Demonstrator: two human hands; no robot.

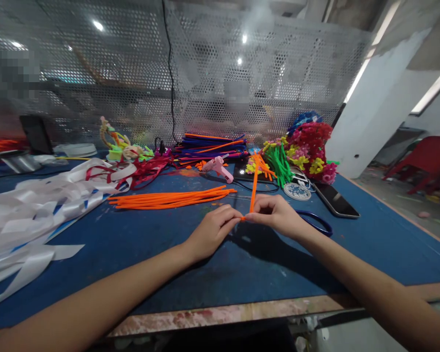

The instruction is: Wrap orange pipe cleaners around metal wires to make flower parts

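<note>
orange pipe cleaner stands nearly upright from the pinch of both hands, in front of the pink glue gun and a little to its right. the left hand is closed to a fingertip pinch on the very bottom end of it, and the right hand is curled shut around the stem just beside, thumb and fingers meeting the left ones there. most of the length looks straight, with only the lower tip being bent or twisted and some loose orange ends at the top, so this piece seems to be at an early point of shaping. a bundle of orange pipe cleaners lies flat in front of the glue gun and to its left, straight and unworked as far as i can tell. right of the glue gun a cluster of made-up flowers in red, pink and yellow with green stems suggests a fair amount is already finished. behind the glue gun lies a stack of dark blue and purple pipe cleaners, unused by the look of it. far left of it white ribbon is heaped on the blue table, and a phone lies off to the right.
</note>
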